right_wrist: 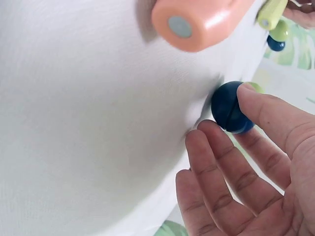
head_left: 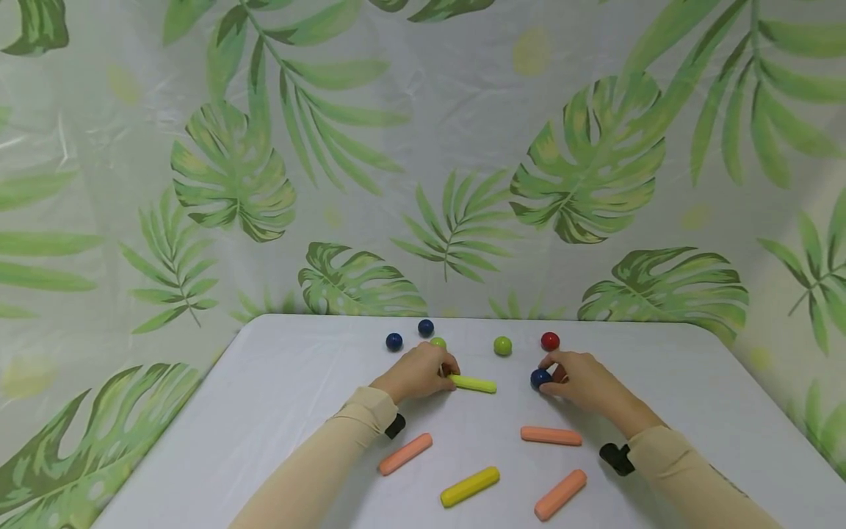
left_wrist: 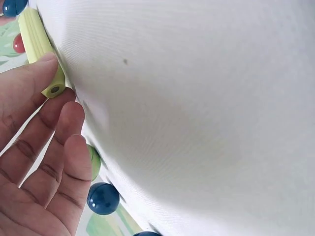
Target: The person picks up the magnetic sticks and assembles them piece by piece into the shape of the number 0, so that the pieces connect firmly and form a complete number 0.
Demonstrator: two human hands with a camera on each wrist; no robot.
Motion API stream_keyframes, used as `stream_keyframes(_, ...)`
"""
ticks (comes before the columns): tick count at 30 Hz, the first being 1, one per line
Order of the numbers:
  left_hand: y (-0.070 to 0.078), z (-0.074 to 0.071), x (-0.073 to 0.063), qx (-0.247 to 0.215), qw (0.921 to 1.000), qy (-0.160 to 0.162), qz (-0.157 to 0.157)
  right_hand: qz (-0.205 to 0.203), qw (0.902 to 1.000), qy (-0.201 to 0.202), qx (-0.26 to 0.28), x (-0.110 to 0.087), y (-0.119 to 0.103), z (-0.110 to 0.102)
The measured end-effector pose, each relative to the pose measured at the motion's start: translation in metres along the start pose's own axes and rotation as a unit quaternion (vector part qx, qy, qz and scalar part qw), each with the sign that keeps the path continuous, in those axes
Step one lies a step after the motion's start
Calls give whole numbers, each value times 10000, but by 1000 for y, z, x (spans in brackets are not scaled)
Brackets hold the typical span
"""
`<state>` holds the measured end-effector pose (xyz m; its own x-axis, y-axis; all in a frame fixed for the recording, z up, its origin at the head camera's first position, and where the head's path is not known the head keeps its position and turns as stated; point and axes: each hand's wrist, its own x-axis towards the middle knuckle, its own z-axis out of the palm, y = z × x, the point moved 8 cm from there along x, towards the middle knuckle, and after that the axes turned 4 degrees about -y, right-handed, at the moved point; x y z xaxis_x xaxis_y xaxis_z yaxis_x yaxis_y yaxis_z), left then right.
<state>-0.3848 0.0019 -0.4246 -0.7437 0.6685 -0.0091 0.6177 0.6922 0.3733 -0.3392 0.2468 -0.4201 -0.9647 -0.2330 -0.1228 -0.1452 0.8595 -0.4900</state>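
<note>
My left hand [head_left: 421, 369] pinches one end of a yellow-green stick [head_left: 474, 384] between thumb and finger; in the left wrist view the stick [left_wrist: 37, 34] shows a small dark disc in its end. On the right, my right hand [head_left: 581, 382] pinches a dark blue ball [head_left: 540, 378] at the table. The thumb lies against that ball [right_wrist: 231, 107] in the right wrist view, with fingers on its other side. Just behind the right hand is a red ball [head_left: 550, 341]. Partly hidden behind the left hand is a green ball [head_left: 438, 343].
Two more blue balls [head_left: 393, 342] and another green ball [head_left: 502, 346] stand near the back of the white table [head_left: 277, 411]. Nearer the front lie a yellow stick [head_left: 470, 487] and three orange sticks [head_left: 551, 436]. A leaf-printed sheet [head_left: 456, 147] hangs behind the table.
</note>
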Motion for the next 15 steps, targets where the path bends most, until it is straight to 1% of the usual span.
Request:
stream_keyframes(10, 2, -3, 3, -52, 10000, 50, -9, -60, 9999, -84, 99, 5, -9, 5)
stream_keyframes(15, 2, -4, 6, -42, 9999, 91, 63, -103, 9999, -61, 36, 7, -15, 5)
